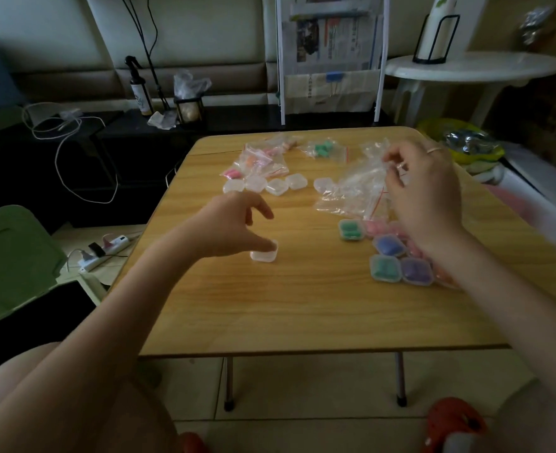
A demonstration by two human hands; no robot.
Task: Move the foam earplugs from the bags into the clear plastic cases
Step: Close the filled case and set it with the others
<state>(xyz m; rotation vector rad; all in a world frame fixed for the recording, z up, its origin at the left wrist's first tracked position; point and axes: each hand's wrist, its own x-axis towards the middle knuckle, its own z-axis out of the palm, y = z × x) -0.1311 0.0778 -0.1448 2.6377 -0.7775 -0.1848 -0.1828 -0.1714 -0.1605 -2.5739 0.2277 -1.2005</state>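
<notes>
My left hand [234,223] hovers over the middle of the wooden table [302,305], and its thumb touches an empty clear case [265,255]. Over the right side, my right hand [423,188] pinches an empty-looking clear zip bag [358,188] lying on a heap of such bags. Near that hand lie several closed cases with green [351,229], blue [389,245] and purple [416,271] earplugs. A row of empty cases [278,185] sits further back. Behind them lie bags of pink and orange earplugs [257,161] and a bag of green earplugs [324,148].
A power strip [106,248] and cables lie on the floor to the left, beside a green bin [12,256]. A white round table [472,67] stands at the back right, a white rack with newspapers [330,53] behind the table. Red slippers [456,420] show below.
</notes>
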